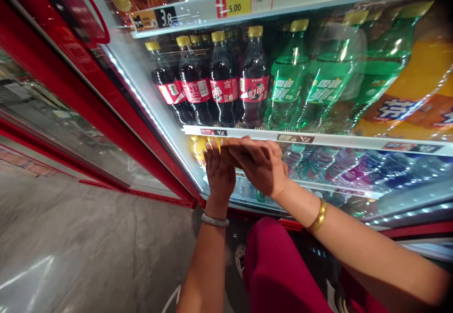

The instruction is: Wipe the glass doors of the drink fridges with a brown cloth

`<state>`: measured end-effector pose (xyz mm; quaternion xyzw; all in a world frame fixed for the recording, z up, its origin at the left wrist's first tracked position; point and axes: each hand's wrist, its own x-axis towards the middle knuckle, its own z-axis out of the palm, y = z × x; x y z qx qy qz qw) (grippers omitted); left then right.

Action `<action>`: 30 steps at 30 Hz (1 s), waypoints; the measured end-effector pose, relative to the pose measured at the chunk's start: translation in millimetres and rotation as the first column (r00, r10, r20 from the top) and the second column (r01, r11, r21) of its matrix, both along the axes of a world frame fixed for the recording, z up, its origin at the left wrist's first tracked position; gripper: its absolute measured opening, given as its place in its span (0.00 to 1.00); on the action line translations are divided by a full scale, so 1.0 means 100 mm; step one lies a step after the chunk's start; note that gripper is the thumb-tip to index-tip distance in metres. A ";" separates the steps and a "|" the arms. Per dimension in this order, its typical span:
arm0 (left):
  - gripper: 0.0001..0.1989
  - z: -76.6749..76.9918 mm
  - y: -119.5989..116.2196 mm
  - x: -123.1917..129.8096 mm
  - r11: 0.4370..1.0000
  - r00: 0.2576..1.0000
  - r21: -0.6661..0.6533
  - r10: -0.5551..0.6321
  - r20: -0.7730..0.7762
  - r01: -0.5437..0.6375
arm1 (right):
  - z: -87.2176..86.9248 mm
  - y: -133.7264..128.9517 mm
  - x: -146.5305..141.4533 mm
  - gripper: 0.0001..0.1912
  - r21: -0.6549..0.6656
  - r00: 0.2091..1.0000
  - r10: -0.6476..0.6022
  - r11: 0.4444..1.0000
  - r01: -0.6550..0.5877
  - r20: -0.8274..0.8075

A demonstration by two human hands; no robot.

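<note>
My left hand (220,174) is raised in front of the open cooler, its fingers stretched upward. Close beside it on the right, my right hand (264,164) has its fingers extended toward the left, partly overlapping one another. The hands nearly meet, and no held item can be made out. Just above them runs a shelf edge (253,135) with price labels. On that shelf stand dark cola bottles (223,89) with red labels, green bottles (287,84) and orange bottles (399,101). Small yellow bottles (198,149) show behind my left fingers.
A red-framed glass door (141,155) is at the left. Lower shelves hold clear, pink and blue bottles (354,167). Above is another shelf edge (198,15) with price tags. Below are the grey floor (95,237) and my magenta-clad leg (278,266).
</note>
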<state>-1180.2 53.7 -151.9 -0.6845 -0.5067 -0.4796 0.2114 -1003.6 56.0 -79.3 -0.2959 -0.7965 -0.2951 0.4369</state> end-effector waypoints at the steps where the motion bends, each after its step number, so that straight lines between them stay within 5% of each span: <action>1: 0.35 -0.01 -0.01 -0.03 1.000 1.000 -0.007 0.005 0.002 -0.005 | -0.05 -0.01 -0.02 0.20 -0.005 0.998 0.027 1.000 -0.027 0.048; 5: 0.34 -0.02 -0.03 -0.14 0.998 1.000 -0.054 0.011 0.011 -0.010 | -0.12 -0.07 0.05 0.18 -0.053 0.997 0.045 0.998 -0.041 0.069; 10: 0.32 -0.07 0.01 -0.21 0.999 1.000 -0.040 0.016 0.012 -0.016 | 0.13 0.06 -0.25 0.16 0.036 0.994 -0.027 0.999 0.031 -0.106; 14: 0.33 -0.07 0.02 -0.27 1.000 0.999 -0.020 0.006 0.045 -0.006 | 0.04 0.18 -0.47 0.26 0.083 0.997 0.049 0.995 -0.055 0.067; 18: 0.35 -0.04 -0.01 -0.34 0.999 0.996 -0.027 0.034 0.077 -0.032 | -0.08 0.16 -0.24 0.29 0.060 0.941 0.193 0.974 -0.217 0.279; 22: 0.33 -0.07 0.00 -0.37 0.999 0.997 0.005 0.038 0.068 -0.038 | 0.16 0.15 -0.13 0.28 0.057 0.962 0.202 0.975 -0.216 0.182; 26: 0.31 -0.12 0.06 -0.38 0.999 0.994 -0.001 0.044 0.101 -0.044 | 0.36 0.23 -0.45 0.26 0.117 0.983 0.170 0.977 -0.177 0.066; 30: 0.32 -0.13 0.08 -0.41 0.998 0.995 0.025 0.060 0.084 -0.062 | 0.14 0.22 -0.51 0.22 0.133 0.940 0.206 0.960 -0.248 0.271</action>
